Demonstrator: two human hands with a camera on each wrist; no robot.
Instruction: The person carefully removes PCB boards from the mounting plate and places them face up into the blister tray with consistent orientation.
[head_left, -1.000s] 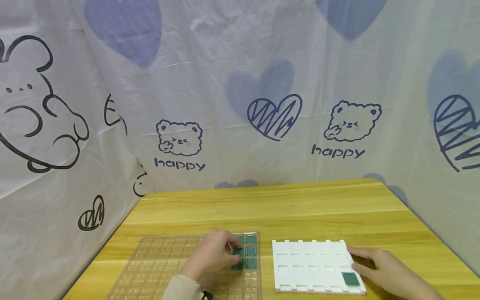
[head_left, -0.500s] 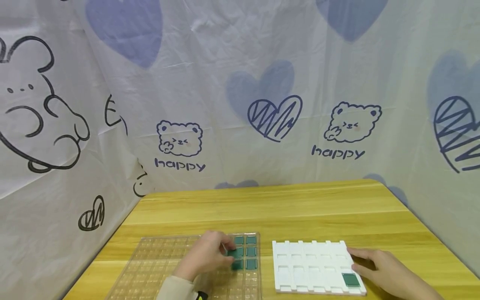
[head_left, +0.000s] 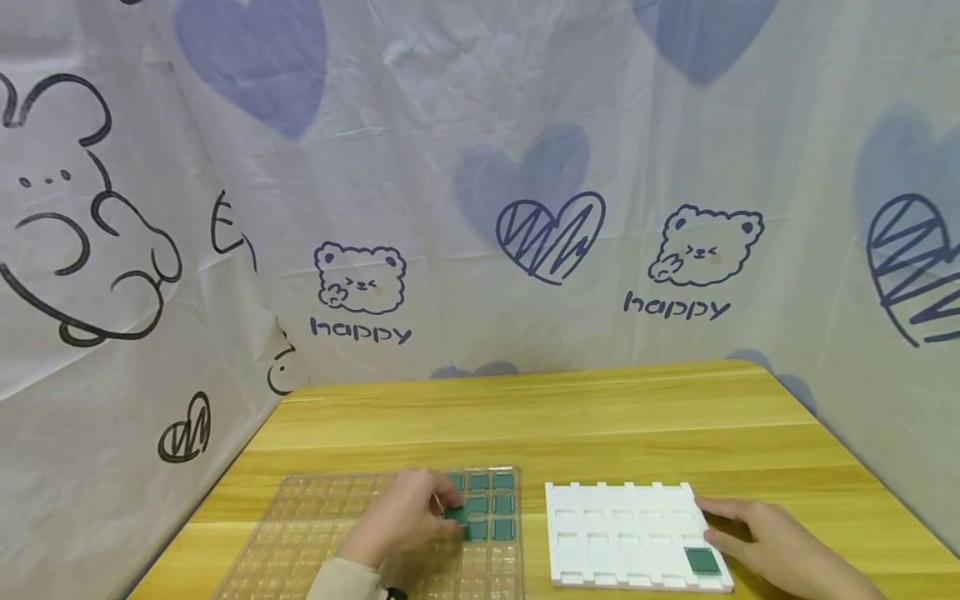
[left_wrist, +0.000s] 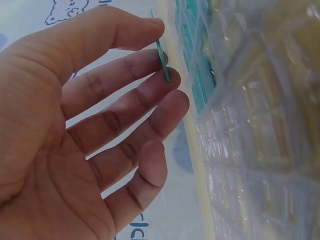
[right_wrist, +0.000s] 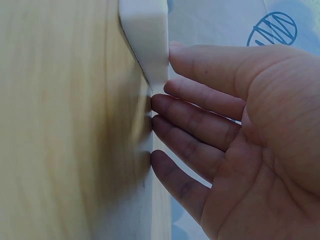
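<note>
My left hand [head_left: 405, 512] is over the clear compartmented tray [head_left: 337, 500], at its right part where green square chips [head_left: 502, 504] lie in cells. In the left wrist view a thin green chip [left_wrist: 162, 60], seen edge-on, is pinched between thumb and fingertips. The other fingers of that hand are spread and bent a little. My right hand [head_left: 772, 537] touches the right edge of a white slotted tray [head_left: 615, 517], thumb and fingertips along its side with fingers nearly straight. One green chip [head_left: 702, 561] sits in that tray's near right slot.
Both trays lie side by side on a wood-grain table [head_left: 600, 417], with a narrow strip of wood between them. A white patterned cloth [head_left: 450, 167] hangs behind and at the sides.
My left hand has shifted left across the clear tray, uncovering more green chips in their cells. The right hand and the white tray stay in place.
</note>
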